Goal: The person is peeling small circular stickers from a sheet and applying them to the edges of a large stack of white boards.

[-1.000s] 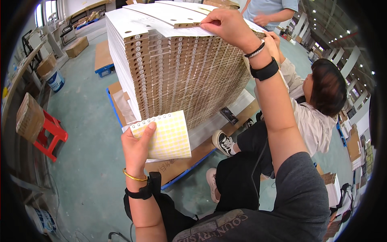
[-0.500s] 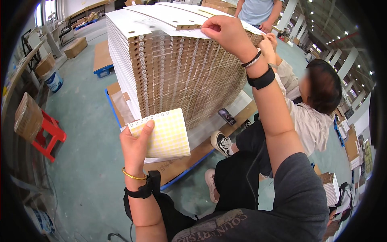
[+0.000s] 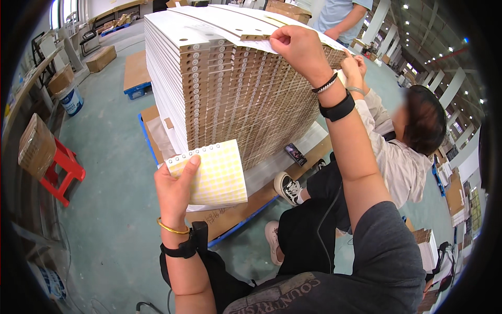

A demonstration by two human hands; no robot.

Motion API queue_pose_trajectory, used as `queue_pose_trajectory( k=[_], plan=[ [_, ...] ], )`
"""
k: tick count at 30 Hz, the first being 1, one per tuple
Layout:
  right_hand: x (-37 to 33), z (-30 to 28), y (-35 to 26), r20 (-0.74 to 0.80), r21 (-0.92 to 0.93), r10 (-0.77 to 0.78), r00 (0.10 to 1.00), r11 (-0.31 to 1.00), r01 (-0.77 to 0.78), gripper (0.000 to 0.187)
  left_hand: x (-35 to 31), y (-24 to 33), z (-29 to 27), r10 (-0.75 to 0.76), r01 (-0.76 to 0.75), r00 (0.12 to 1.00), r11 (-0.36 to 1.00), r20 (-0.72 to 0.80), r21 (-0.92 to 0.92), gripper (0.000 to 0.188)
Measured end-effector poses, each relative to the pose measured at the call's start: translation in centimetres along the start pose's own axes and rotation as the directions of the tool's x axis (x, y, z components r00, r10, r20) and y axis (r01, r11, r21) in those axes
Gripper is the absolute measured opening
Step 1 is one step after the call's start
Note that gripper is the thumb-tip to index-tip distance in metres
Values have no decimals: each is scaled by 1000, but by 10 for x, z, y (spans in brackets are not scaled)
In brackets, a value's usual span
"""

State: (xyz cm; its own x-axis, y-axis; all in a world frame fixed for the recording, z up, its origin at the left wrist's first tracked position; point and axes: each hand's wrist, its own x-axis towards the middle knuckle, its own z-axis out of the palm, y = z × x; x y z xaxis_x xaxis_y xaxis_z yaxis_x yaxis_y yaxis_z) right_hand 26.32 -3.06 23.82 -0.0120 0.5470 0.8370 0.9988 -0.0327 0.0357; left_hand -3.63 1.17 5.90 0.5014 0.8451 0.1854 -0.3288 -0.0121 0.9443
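Observation:
My left hand (image 3: 175,186) grips a small spiral notebook (image 3: 217,175) with a yellow-and-white checked cover, the thumb on its front and the ring holes along the upper edge. My right hand (image 3: 300,52) is raised over the near top edge of a tall stack of white boards (image 3: 185,39). Its thumb and forefinger are pinched at a white sheet of paper (image 3: 256,44) lying there; whether they hold its edge is hard to tell. Rows of round holes and brown cores show on the stack's near face (image 3: 240,99).
A crouching co-worker (image 3: 397,141) on the right reaches to the stack's edge; another person in a blue shirt (image 3: 342,18) stands behind. A phone (image 3: 296,154) lies on the pallet's cardboard (image 3: 251,201). On the left are a red stool (image 3: 65,172) bearing a carton and a bucket (image 3: 69,100).
The view has shifted slightly, so the stack sits a little farther right and lower. My hands keep their poses. The person in blue has moved an arm.

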Motion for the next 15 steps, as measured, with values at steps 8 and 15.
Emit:
queue_pose_trajectory(
  k=[8,15],
  plan=[
    [0,1,3,32,56,29,999,998,-31,11,0,-2,0,4,-4,1000,1000,6,-2,23],
    [6,-11,17,231,229,125,965,957,-179,18,-1,0,0,0,0,1000,1000,-5,-2,23]
  ],
)
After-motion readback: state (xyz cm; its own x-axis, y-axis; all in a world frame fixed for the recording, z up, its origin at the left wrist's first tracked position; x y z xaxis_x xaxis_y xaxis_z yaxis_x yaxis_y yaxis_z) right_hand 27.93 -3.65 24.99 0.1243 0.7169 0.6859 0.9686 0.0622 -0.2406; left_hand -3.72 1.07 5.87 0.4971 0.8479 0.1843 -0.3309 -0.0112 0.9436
